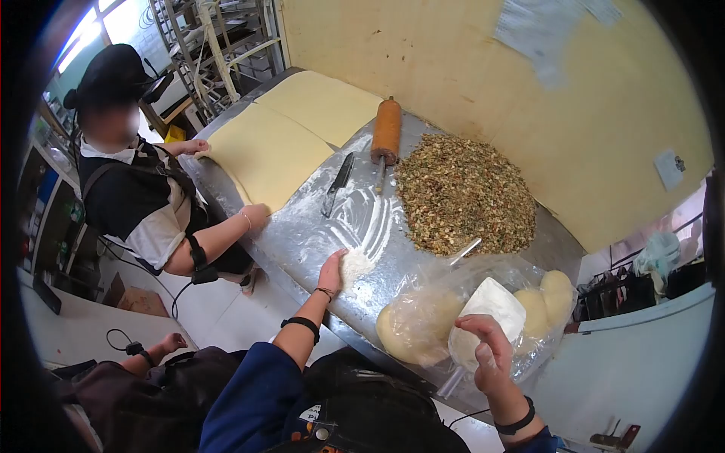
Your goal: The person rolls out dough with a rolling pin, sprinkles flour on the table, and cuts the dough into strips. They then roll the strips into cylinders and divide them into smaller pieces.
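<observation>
My left hand [331,271] rests on the metal table against a small heap of flour [356,264], its fingers stretched out along the heap's edge. My right hand [491,347] is in front of a clear tub with white flour [495,306]. Its fingers curve forward, with the thumb apart, and flour dusts the fingertips. Whether they touch the tub's rim is hard to tell. Around the tub lies a clear plastic bag [423,291] over pale dough lumps [411,332]. A knife [338,183] and a wooden rolling pin [387,132] lie beyond my left hand.
A large pile of chopped nut-like filling [464,195] covers the table's right part. At the left, a co-worker [143,174] holds the edge of a rolled dough sheet [272,151]. Another person's hand [174,343] shows at lower left. A wall [468,68] borders the table's back.
</observation>
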A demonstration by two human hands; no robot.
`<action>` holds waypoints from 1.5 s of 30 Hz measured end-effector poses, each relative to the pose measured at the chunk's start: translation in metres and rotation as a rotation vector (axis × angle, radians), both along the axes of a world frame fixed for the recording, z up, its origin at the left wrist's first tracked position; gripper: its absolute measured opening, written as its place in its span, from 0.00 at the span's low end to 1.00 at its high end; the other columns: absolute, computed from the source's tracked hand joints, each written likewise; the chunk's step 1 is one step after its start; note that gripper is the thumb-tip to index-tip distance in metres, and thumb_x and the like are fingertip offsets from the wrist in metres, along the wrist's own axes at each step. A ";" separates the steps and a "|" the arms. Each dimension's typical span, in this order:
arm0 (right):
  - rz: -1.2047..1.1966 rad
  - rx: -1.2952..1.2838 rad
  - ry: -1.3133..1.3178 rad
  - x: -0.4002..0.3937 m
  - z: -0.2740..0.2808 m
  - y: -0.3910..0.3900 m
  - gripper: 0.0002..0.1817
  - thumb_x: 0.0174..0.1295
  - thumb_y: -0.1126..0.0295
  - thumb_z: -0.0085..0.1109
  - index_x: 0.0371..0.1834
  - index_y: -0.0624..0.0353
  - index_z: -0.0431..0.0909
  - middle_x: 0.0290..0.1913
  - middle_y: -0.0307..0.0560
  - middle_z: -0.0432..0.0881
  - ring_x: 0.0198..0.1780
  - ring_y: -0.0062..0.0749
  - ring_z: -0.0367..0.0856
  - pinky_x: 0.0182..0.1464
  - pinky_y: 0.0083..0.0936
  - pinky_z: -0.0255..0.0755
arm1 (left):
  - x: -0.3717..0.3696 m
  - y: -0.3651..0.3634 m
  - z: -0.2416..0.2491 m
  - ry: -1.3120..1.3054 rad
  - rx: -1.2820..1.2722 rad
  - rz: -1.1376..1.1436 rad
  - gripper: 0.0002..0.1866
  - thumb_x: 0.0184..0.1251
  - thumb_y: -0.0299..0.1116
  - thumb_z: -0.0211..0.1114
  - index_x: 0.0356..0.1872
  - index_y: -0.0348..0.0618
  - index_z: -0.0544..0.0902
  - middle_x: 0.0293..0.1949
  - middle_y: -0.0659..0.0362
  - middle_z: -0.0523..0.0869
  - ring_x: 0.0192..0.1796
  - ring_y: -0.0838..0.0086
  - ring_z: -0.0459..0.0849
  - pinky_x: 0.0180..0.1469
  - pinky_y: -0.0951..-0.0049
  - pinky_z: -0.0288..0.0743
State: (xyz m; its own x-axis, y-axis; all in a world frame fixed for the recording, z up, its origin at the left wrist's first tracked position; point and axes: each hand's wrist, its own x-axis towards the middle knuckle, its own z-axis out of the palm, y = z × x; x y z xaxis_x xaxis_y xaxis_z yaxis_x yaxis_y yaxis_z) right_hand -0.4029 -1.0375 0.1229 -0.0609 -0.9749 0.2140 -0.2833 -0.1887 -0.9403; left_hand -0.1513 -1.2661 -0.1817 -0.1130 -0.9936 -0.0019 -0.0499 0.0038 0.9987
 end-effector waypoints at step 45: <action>-0.540 0.186 -0.973 0.216 -0.278 -0.233 0.29 0.70 0.53 0.28 0.61 0.63 0.66 0.60 0.50 0.69 0.63 0.36 0.64 0.67 0.30 0.53 | 0.009 -0.018 0.017 0.739 0.370 -0.083 0.27 0.71 0.46 0.39 0.58 0.34 0.67 0.58 0.49 0.72 0.61 0.61 0.70 0.65 0.64 0.60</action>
State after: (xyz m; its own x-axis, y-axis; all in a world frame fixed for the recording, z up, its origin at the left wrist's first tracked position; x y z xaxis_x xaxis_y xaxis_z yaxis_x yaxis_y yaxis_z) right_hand -0.1865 -1.2707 -0.1553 -0.5455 -0.7824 -0.3005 0.5833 -0.0969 -0.8064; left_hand -0.1424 -1.2844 -0.1650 -0.2862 -0.9319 -0.2229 0.6059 -0.3562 0.7113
